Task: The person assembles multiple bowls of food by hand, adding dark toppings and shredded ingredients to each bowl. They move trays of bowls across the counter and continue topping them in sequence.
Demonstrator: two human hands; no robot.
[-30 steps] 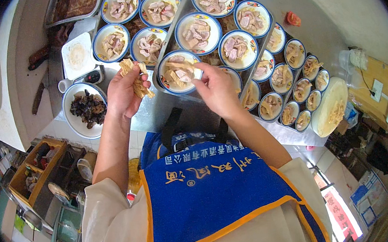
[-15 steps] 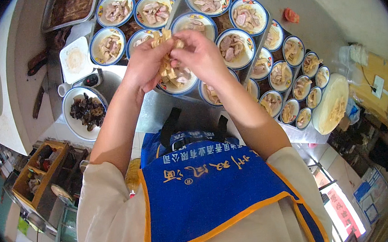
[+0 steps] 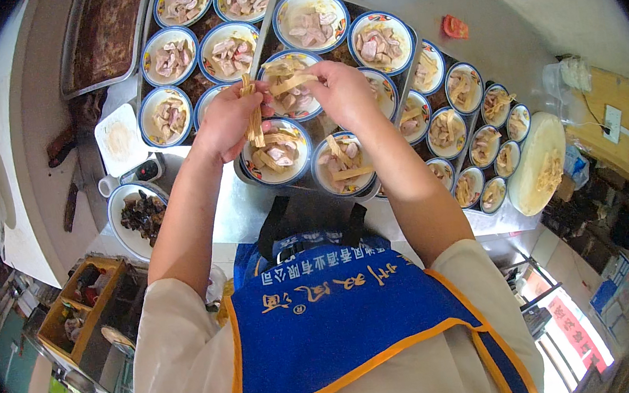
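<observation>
My left hand [image 3: 230,121] is closed around a small bunch of yellowish tofu skin strips [image 3: 253,116]. Between the fingertips of my right hand [image 3: 343,94] is one flat tofu skin strip [image 3: 294,83], stretched toward the left hand. Both hands are over a blue-rimmed bowl [image 3: 266,74] holding pale meat pieces and some strips. Nearer to me, a second bowl [image 3: 247,164] and a third bowl [image 3: 317,173] hold meat with strips laid on top. Farther back, a bowl [image 3: 342,13] shows meat alone.
Several similar bowls fill the trays to the left and right. A bowl of dark fungus [image 3: 117,219] and a white square dish [image 3: 102,135] stand at left. At right is a round pale board [image 3: 528,199] with strips on it. An empty metal tray [image 3: 69,83] lies far left.
My hands were together on the bunch of strips; now they are apart, with one strip in the right hand. The view has shifted, and the nearer bowls show more fully.
</observation>
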